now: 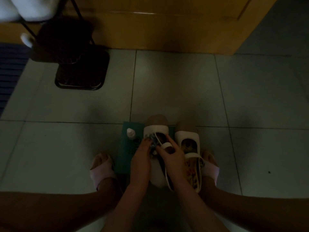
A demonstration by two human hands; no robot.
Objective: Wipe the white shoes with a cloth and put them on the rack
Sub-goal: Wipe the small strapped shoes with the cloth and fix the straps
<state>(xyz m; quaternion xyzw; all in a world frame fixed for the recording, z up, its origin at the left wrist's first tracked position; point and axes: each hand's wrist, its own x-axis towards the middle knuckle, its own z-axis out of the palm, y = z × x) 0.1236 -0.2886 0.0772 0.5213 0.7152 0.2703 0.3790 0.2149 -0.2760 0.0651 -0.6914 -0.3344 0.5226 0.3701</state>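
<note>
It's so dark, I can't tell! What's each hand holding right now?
Left hand: holds the cloth.
Right hand: pinches the strap of a white shoe.

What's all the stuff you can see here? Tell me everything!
white shoes: 2, white, side by side between the feet
cloth: 1, blue-patterned, against the shoe nearer the bottle
bottle: 1, white, on the green board
green board: 1, green, on the floor
rack: 1, black, upper left
door: 1, brown wood, top
floor: pale tiles
slippers: 2, pink, on the feet
left hand: holds cloth
right hand: grips a shoe's strap
</note>
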